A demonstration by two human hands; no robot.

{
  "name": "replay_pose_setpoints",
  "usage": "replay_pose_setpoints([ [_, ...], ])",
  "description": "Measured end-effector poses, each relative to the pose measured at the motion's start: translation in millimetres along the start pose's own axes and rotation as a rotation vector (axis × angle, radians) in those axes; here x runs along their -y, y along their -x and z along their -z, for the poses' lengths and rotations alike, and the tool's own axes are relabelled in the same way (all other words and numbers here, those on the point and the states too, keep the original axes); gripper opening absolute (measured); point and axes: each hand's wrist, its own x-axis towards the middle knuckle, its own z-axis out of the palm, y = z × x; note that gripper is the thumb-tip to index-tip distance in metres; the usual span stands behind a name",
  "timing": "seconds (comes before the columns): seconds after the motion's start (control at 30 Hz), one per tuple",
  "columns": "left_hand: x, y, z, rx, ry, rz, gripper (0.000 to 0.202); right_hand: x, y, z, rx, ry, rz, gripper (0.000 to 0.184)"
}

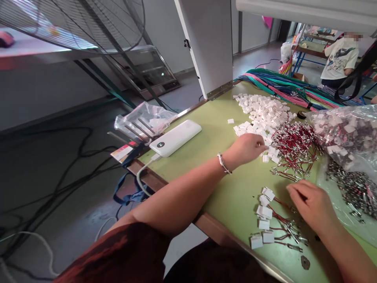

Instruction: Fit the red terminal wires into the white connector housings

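At the front edge of a heap of white plastic connector housings, my left hand has its thumb and fingers pinched together; what lies between the fingertips is hidden. My right hand is low over the table with curled fingers, and I cannot make out anything in them. Just left of it lie several white housings with short red wires attached, laid roughly in a column. Between and beyond both hands is a pile of short dark-red wires with metal terminals.
Right of the wires sit a clear bag of housings and a plastic sheet with metal-ended parts. Long coloured cables cross the back. A white power bank with a cable lies left. A person sits in the background.
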Motion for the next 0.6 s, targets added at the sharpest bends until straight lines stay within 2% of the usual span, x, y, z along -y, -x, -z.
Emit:
replay_pose_setpoints([
  [0.07,-2.0,1.9,-11.5,0.083,-0.114,-0.078,0.019,-12.2,-5.6,-3.6,-0.137,0.202,-0.017,0.027],
  [0.1,-3.8,3.2,-17.7,0.112,-0.176,-0.103,0.019,-17.2,-8.0,-6.1,-0.157,0.292,-0.019,0.026],
  [0.17,-7.4,5.7,-27.3,0.152,-0.285,-0.122,0.020,-23.1,-10.9,-11.3,-0.137,0.421,-0.003,0.026],
  [0.27,-9.8,8.3,-31.5,0.175,-0.365,-0.110,0.019,-22.3,-9.9,-15.8,-0.105,0.511,0.032,0.029],
  [0.43,-9.9,14.6,-29.4,0.203,-0.425,-0.145,0.017,-14.3,-2.9,-12.0,-0.188,0.448,0.092,0.025],
  [0.5,-10.6,17.4,-30.8,0.216,-0.425,-0.166,0.018,-11.9,-1.0,-9.4,-0.205,0.382,0.050,0.022],
  [0.6,-11.2,18.3,-31.9,0.225,-0.348,-0.153,0.023,-7.6,-0.5,-6.5,-0.153,0.194,-0.090,0.019],
])
